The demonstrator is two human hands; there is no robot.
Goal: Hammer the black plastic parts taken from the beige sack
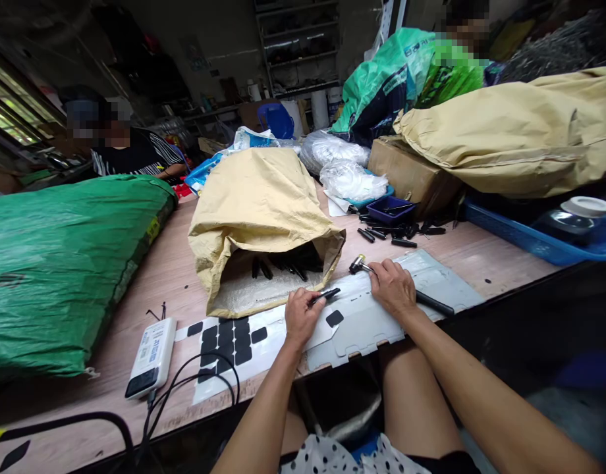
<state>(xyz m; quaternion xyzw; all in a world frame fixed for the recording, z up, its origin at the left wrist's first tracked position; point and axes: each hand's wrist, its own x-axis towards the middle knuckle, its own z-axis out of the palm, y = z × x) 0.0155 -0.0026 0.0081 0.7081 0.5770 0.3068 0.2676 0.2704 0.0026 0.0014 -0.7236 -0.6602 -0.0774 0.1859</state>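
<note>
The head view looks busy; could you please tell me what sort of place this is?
Probably a small workshop for handwork: a hammer in the right hand, loose black parts on the table, and a bulging green sack.

I find the bench [503, 258] finished in pale, pinkish wood grain, its surface marked by small dark spots. At left lies a full green sack [70, 263]; nearer, a white power bank [151, 359] with cables. At centre I note a tan bag [258, 197], mouth toward the near edge, and a white sheet [272, 349] of black pads. Near right: a flat grey board [446, 276]. Beyond it: loose black pieces [404, 243] and a cardboard box [406, 174]. Far right: a blue tray [520, 234].
</note>
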